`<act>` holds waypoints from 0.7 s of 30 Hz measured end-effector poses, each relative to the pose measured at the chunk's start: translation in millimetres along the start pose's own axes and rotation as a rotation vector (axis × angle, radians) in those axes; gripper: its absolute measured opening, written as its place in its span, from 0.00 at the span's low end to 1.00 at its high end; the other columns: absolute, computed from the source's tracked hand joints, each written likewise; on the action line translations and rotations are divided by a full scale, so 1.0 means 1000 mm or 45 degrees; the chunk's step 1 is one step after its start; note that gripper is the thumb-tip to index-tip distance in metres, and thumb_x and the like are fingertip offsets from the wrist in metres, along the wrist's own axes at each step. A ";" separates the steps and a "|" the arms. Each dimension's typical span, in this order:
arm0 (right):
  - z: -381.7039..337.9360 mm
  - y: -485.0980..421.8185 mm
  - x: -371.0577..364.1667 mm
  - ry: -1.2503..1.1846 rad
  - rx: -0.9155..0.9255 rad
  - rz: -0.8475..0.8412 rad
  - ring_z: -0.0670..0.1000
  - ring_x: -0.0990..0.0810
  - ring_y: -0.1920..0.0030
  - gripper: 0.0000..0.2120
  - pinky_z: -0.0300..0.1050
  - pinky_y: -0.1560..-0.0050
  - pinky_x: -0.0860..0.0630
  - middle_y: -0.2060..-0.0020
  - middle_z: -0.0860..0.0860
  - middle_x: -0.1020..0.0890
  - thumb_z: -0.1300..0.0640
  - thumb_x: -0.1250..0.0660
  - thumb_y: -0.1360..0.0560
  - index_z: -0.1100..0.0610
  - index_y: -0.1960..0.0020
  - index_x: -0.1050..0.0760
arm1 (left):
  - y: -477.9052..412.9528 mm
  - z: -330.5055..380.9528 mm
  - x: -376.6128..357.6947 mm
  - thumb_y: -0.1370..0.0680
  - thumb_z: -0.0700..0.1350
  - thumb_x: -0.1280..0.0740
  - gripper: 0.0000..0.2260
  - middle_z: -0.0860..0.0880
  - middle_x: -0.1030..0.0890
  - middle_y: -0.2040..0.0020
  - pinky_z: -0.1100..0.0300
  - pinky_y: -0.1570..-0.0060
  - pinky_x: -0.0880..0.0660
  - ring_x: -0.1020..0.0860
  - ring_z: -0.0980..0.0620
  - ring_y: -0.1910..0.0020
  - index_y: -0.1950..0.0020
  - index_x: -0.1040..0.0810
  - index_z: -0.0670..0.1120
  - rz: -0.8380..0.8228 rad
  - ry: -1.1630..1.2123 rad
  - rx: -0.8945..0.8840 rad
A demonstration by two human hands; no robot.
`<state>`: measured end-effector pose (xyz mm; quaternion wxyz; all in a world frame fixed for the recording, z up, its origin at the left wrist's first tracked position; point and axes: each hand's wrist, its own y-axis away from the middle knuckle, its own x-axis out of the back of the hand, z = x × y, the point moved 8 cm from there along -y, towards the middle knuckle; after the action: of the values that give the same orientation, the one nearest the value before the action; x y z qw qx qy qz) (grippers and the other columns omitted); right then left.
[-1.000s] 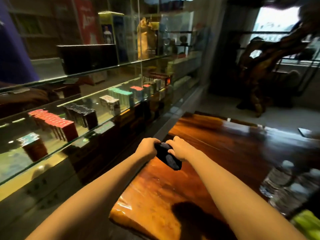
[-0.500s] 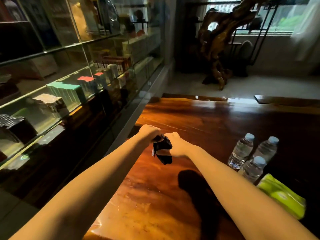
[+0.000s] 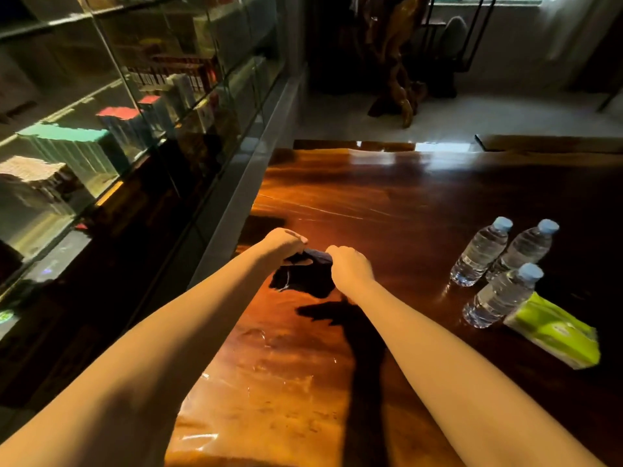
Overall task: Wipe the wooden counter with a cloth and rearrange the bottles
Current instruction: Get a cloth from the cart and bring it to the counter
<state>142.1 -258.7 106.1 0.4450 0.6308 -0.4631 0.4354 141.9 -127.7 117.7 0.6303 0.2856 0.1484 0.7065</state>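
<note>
Counter (image 3: 421, 203) of glossy dark-red wood spreads under the fingers and runs on ahead of them and out to their right, its lit near part orange beneath the forearms. Left of the fingers a glass case (image 3: 101, 136) runs alongside the counter, with rows of small boxes on its shelves. Well beyond the fingers, on the pale floor past the counter's far edge, stands a gnarled wooden carving (image 3: 397, 69). To the right of the fingers and a little nearer the person, a green pack (image 3: 556, 332) lies flat on the counter. Three capped clear bottles (image 3: 482, 252) stand upright in a tight cluster to the right of the fingers, well apart from them; the nearest one is just beside the pack. The dark cloth (image 3: 303, 279) hangs bunched between and below both hands, over the counter's left part; whether it touches the wood cannot be told. The left hand (image 3: 283, 242) pinches its upper left edge with curled fingers (image 3: 298, 236). The right hand (image 3: 349, 264) grips its upper right edge, fist closed round the fabric.
</note>
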 end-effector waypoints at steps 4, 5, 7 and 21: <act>-0.019 -0.014 -0.007 -0.006 -0.024 0.074 0.62 0.23 0.44 0.13 0.52 0.52 0.26 0.45 0.58 0.21 0.69 0.45 0.23 0.58 0.44 0.28 | -0.014 0.013 0.020 0.28 0.25 0.44 0.16 0.44 0.22 0.57 0.59 0.51 0.23 0.24 0.49 0.55 0.48 0.22 0.36 -0.104 -0.449 -0.376; -0.023 -0.017 -0.008 -0.016 -0.037 0.094 0.62 0.23 0.44 0.13 0.51 0.53 0.27 0.46 0.58 0.21 0.69 0.45 0.24 0.58 0.44 0.28 | -0.016 0.016 0.024 0.29 0.25 0.43 0.17 0.43 0.20 0.53 0.62 0.55 0.24 0.23 0.48 0.52 0.46 0.21 0.36 -0.125 -0.579 -0.483; -0.030 -0.021 -0.008 -0.021 -0.043 0.141 0.62 0.22 0.45 0.14 0.50 0.55 0.28 0.47 0.57 0.21 0.69 0.44 0.24 0.56 0.44 0.27 | -0.017 0.022 0.028 0.29 0.28 0.40 0.18 0.42 0.19 0.45 0.61 0.52 0.28 0.22 0.45 0.45 0.43 0.20 0.39 -0.158 -0.825 -0.672; -0.054 0.051 -0.168 0.157 0.233 -0.369 0.56 0.34 0.28 0.25 0.51 0.30 0.37 0.27 0.54 0.32 0.65 0.44 0.22 0.53 0.26 0.35 | -0.030 -0.158 0.034 0.25 0.32 0.41 0.17 0.44 0.20 0.39 0.67 0.49 0.34 0.23 0.47 0.40 0.41 0.21 0.43 -0.492 -1.188 -0.666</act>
<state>52.9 -182.4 -35.1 0.4715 0.7008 -0.2976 0.4450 71.0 -66.2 -17.2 0.7967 0.3696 -0.2761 0.3903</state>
